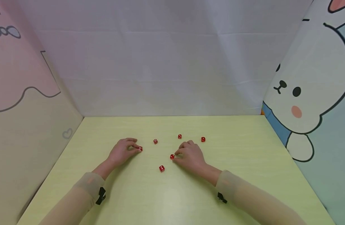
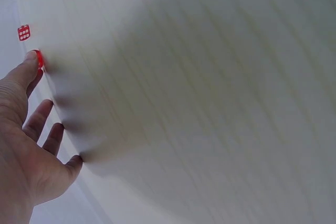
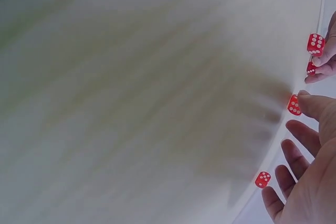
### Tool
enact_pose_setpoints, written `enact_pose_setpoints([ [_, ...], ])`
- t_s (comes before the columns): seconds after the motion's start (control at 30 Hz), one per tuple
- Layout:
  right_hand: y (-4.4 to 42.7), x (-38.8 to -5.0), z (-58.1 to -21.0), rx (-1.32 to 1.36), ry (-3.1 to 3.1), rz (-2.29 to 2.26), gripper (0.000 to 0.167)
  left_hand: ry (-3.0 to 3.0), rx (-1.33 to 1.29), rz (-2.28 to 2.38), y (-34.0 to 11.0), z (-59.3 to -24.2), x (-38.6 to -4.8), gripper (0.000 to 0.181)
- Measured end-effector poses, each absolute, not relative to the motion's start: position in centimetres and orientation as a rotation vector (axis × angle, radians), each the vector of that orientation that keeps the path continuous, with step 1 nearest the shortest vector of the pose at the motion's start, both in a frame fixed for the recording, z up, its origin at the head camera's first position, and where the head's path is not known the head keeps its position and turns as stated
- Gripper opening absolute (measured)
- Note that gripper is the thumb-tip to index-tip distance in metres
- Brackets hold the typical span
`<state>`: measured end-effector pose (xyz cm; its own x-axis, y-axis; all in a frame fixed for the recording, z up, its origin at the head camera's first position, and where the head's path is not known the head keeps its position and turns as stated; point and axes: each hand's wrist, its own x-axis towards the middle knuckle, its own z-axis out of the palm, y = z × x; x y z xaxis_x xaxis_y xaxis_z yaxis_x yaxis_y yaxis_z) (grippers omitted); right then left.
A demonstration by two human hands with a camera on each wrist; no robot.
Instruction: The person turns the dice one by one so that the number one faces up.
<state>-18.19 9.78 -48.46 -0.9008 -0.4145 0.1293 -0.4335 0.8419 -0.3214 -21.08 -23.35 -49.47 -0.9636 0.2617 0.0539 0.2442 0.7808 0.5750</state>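
At the left of the table, my left hand [image 1: 123, 152] pinches a red die [image 1: 140, 148] between thumb and index finger. The left wrist view shows that die [image 2: 39, 60] partly hidden by the thumb, while the other fingers spread apart with their tips near the tabletop. My right hand [image 1: 190, 157] holds another red die [image 1: 172, 157] at the tips of its thumb and index finger. In the right wrist view the thumb lies against this die [image 3: 294, 105]. Loose red dice with white pips lie around the hands: one nearer me [image 1: 162, 168] and one between the hands, farther back [image 1: 155, 141].
Two more red dice, one at back centre [image 1: 179, 136] and one at back right [image 1: 203, 139], lie beyond the right hand. The pale yellow table [image 1: 127, 203] meets a white back sheet [image 1: 172, 62]. Printed side panels [image 1: 310, 78] stand left and right.
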Motion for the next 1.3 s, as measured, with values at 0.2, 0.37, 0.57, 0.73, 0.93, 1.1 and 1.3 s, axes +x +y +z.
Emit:
enact_pose_setpoints([
  [0.2,9.6,-18.2,-48.6,0.687,-2.945,0.514,0.019,2.95,0.425,0.93,-23.3,-49.4,-21.2,0.016],
  [0.37,9.5,-18.2,-48.7,0.683,-2.931,0.496,0.018,2.958,0.435,0.926,-23.3,-49.4,-21.2,0.014],
  [0.57,9.4,-18.2,-48.7,0.677,-2.93,0.491,0.015,2.959,0.434,0.923,-23.3,-49.4,-21.2,0.014],
  [0.73,9.3,-18.2,-48.6,0.672,-2.915,0.483,0.012,2.95,0.425,0.921,-23.3,-49.5,-21.3,0.015],
  [0.93,9.9,-18.1,-48.3,0.664,-2.91,0.498,0.009,2.947,0.42,0.919,-23.3,-49.3,-21.3,0.016],
  [1.1,10.9,-17.9,-47.8,0.641,-2.913,0.551,0.008,2.944,0.413,0.914,-23.3,-49.3,-21.3,0.015],
  [1.3,12.4,-17.4,-47.1,0.607,-2.904,0.609,0.01,2.939,0.407,0.912,-23.4,-49.5,-21.2,0.015],
])
